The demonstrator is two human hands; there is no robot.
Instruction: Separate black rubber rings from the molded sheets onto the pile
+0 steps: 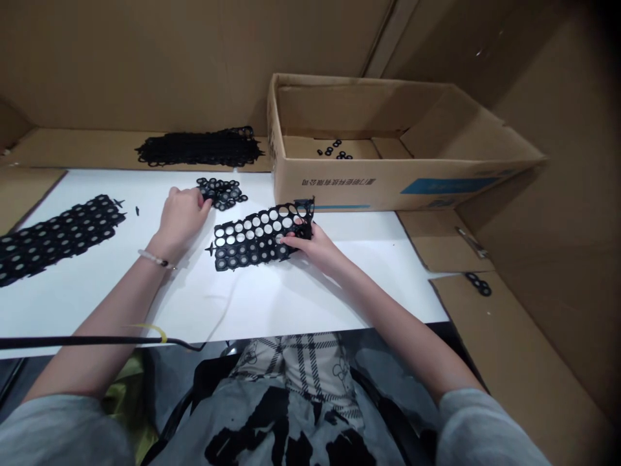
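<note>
My right hand (pixel 315 246) grips the right end of a black perforated sheet (pixel 242 249), thumb on top. The sheet has rows of round holes; its upper rows show white through them, while its lower rows hold smaller ring shapes. My left hand (pixel 183 210) is closed, with thumb and fingertips at the left edge of a small pile of black rings (pixel 222 193). What those fingers pinch, if anything, is hidden. A small black scrap (pixel 210 248) lies by the sheet's left end.
More perforated sheets (pixel 63 236) lie at the left, near a black fragment (pixel 137 211). A stack of black sheets (pixel 198 147) rests at the back. An open cardboard box (pixel 339 184) holds several black rings (pixel 328 151). Joined black rings (pixel 478 284) lie on cardboard at right. A black rod (pixel 72 341) crosses the front left.
</note>
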